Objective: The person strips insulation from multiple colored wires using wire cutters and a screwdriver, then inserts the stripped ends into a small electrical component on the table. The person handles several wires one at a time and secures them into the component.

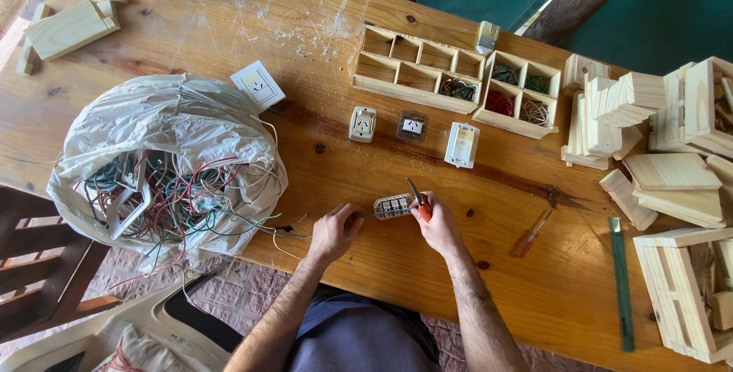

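My left hand (334, 231) is closed on a thin wire that leads to a small grey electrical module (392, 206) lying on the wooden table (321, 151). My right hand (435, 223) grips red-handled pliers (418, 202), whose jaws sit on the right end of the module. A white plastic bag (172, 162) full of tangled coloured wires and switch parts lies to the left, with loose wires trailing toward my left hand.
Three socket and switch pieces (412, 126) lie beyond my hands, a white wall plate (258, 85) by the bag. Wooden compartment boxes (458, 74) hold coiled wires. An orange screwdriver (532, 232), green ruler (621, 284), brush (486, 36) and stacked wooden pieces (672, 158) sit right.
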